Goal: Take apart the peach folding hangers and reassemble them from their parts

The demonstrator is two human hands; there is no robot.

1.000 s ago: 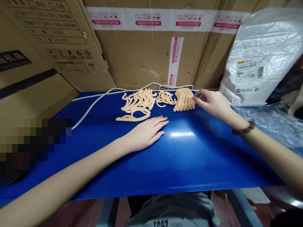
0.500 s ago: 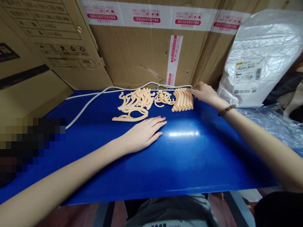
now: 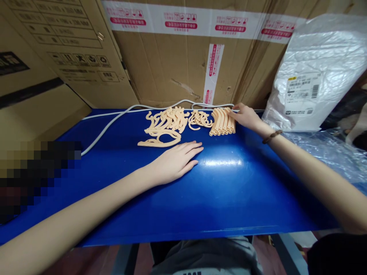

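Observation:
My left hand (image 3: 174,162) lies flat and open on the blue table (image 3: 223,198), just below a loose heap of peach plastic hanger-shaped pieces (image 3: 164,126). A smaller tangle of the same pieces (image 3: 200,119) lies to its right. My right hand (image 3: 246,115), with a bead bracelet at the wrist, reaches to the far edge; its fingers touch the right side and top of a neat stack of peach pieces (image 3: 222,121). The fingers look stretched against the stack, not wrapped round it.
Cardboard boxes (image 3: 183,57) wall the back and left of the table. A white cable (image 3: 114,120) runs along the far edge. A large white plastic bag with a label (image 3: 309,72) leans at the right, with clear plastic film (image 3: 329,152) below it.
My right hand has stretched farther to the back, from beside the stack to its far right corner, then settled against it. The left hand has stayed put.

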